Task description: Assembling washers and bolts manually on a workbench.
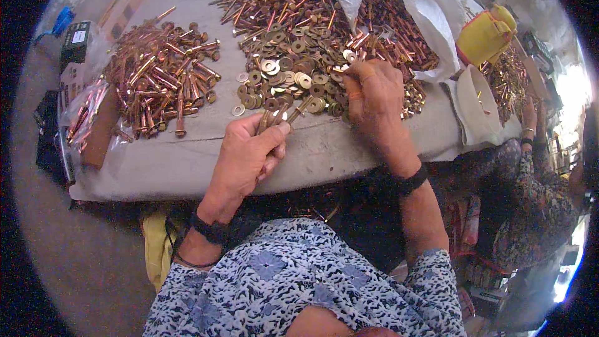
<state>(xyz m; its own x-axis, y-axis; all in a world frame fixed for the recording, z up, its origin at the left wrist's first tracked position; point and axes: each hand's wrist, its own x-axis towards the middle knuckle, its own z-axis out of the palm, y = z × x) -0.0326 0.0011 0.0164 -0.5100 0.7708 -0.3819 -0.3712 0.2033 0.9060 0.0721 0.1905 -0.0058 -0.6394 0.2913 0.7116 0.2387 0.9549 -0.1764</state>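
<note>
Left grip (249, 150): clasps several bolts (301, 109)
Right grip (376, 90): beside washers (302, 80), hold unclear
Ten o'clock: bolt heap (163, 75), seemingly done
Twelve o'clock: loose pile (274, 0), apparently remaining

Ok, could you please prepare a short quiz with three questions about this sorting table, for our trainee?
1. True or false: the left hand is holding bolts.
2. Choose: seen from the person, the flat washers lie on which side of the separate bolt pile? a) left; b) right.
3. Fill in: the wristband on the right arm is coloured ____.

Key: 1 true; 2 b; 3 black.
</note>
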